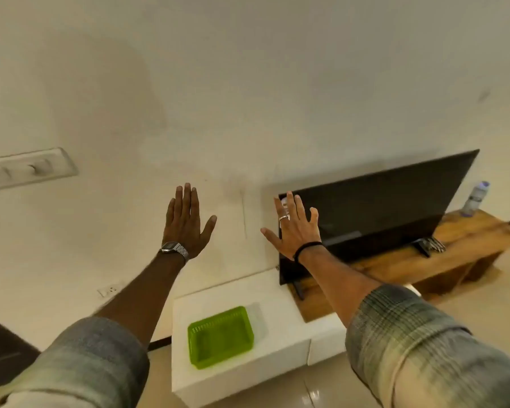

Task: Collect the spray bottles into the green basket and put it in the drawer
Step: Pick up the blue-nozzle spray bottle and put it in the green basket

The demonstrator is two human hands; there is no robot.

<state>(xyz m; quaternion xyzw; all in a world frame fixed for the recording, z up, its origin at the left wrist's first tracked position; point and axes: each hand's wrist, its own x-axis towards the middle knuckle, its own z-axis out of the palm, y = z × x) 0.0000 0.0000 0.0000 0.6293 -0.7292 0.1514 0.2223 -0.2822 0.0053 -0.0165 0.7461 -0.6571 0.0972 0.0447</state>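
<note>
Two hands — left hand [186, 222], right hand [295, 228] — spread flat; green basket [221, 337] rectangular, slotted plastic.

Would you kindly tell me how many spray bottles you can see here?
1 for certain: a bottle stands on the wooden shelf right of the television. Something white behind the right hand may be another.

head-worn view, tilted, facing wall [248, 83], looking down over low cabinet [277, 304]
</note>
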